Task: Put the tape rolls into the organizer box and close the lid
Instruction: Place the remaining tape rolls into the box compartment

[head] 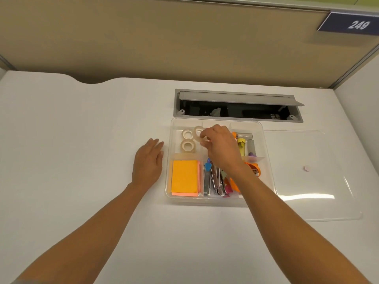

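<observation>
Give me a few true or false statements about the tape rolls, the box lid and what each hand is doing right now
1. The right hand holds a tape roll over the organizer box. True.
2. The lid is closed on the box. False: it lies on the desk to the right of the box.
3. Two tape rolls already lie in the back left compartment. True.
4. The left hand holds a tape roll. False: it is open and empty beside the box.
</observation>
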Demonstrator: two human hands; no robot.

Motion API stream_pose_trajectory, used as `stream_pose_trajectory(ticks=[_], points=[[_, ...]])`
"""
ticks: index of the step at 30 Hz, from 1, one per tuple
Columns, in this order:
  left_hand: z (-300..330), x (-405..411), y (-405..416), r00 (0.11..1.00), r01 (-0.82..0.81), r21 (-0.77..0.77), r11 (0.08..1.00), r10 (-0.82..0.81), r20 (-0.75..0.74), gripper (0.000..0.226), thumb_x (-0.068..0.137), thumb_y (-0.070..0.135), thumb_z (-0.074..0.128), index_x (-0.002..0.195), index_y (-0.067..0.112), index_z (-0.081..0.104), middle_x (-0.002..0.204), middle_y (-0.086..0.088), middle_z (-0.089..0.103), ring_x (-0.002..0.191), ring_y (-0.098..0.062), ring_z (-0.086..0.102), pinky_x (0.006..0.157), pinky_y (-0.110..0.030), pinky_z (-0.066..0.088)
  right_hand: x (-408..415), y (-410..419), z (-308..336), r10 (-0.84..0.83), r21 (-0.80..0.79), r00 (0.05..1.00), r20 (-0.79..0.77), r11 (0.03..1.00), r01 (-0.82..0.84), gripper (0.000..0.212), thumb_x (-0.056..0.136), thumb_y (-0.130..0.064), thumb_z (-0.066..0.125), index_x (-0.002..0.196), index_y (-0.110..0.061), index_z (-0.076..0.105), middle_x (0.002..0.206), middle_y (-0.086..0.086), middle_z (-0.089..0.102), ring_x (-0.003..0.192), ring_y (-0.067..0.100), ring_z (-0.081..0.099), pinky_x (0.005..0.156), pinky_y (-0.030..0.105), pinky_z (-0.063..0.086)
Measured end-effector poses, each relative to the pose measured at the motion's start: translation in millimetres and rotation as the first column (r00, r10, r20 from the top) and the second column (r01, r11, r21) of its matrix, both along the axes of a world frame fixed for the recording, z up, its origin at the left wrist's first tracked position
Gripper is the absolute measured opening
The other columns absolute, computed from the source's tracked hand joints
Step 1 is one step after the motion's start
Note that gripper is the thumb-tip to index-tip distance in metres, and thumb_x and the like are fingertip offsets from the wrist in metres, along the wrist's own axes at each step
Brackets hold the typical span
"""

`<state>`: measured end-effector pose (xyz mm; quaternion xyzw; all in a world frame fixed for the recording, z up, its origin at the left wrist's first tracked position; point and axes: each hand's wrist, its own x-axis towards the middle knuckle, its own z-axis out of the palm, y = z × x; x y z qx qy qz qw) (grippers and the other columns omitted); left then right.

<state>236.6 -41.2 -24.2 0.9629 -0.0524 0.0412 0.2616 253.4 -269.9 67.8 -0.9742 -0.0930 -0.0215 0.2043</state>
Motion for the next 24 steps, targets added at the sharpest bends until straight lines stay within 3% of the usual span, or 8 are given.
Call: stream_pose_trajectory(ticks=[6, 9, 24], points=[[-13.1, -13.8, -0.3, 0.994, 0.082, 0.162, 0.983, -0.070, -0.079, 0.058, 0.098, 0.039, 0.014, 0.143, 0.014, 0.041, 0.153, -0.007, 0.036, 0.145, -0.024, 0.023, 0.120, -0.043, 0.009, 32.8, 7.8, 1.0, 0.094, -0.181, 0.995, 0.024, 0.979, -0.089, 0.024, 0.087, -0.015, 0.065, 0.111, -0.014, 0.065, 0.106, 0.010, 0.062, 0.098, 0.026, 0.052, 0.078, 0.032, 0.039], [-14.0, -13.9, -1.3, 0.994, 0.080, 0.178, 0.981, -0.065, -0.088, 0.058, 0.099, 0.040, 0.012, 0.144, 0.016, 0.039, 0.154, -0.005, 0.034, 0.146, -0.022, 0.022, 0.121, -0.043, 0.009, 42.9, 14.1, -1.0, 0.143, -0.280, 0.990, 0.005, 0.950, -0.136, 0.025, 0.085, -0.016, 0.067, 0.111, -0.013, 0.065, 0.105, 0.011, 0.063, 0.096, 0.026, 0.053, 0.080, 0.035, 0.043], [-15.3, -14.8, -2.2, 0.998, 0.053, 0.180, 0.982, -0.045, -0.048, 0.053, 0.100, 0.037, 0.018, 0.142, 0.016, 0.043, 0.152, -0.005, 0.039, 0.144, -0.022, 0.026, 0.121, -0.042, 0.011, 66.6, 27.5, -12.2, 0.267, -0.452, 0.952, -0.151, 0.837, -0.307, 0.024, 0.088, -0.019, 0.064, 0.111, -0.016, 0.065, 0.109, 0.011, 0.064, 0.103, 0.028, 0.053, 0.088, 0.037, 0.041]])
